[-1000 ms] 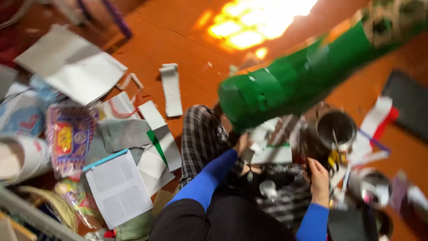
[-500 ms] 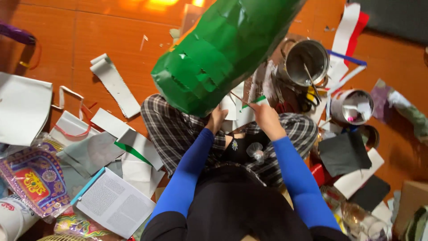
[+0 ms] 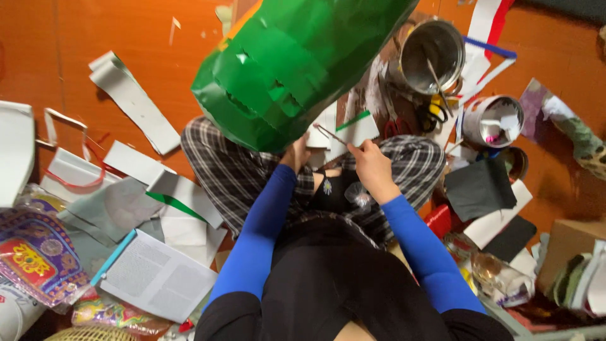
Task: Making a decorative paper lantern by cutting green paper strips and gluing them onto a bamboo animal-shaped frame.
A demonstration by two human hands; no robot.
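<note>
The large green paper-covered form [image 3: 297, 69] rests tilted over the lap for access, its lower end steadied by the left hand [image 3: 295, 155], grip hidden, while the right hand [image 3: 374, 165] pinches a thin stick [image 3: 329, 134], metal tins [image 3: 431, 55] close by on the orange floor [image 3: 126, 31].

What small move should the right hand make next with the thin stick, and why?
Probably bring the thin stick up to the green paper-covered form. The right hand pinches it just below the form, and the left hand steadies the form's lower edge.
</note>
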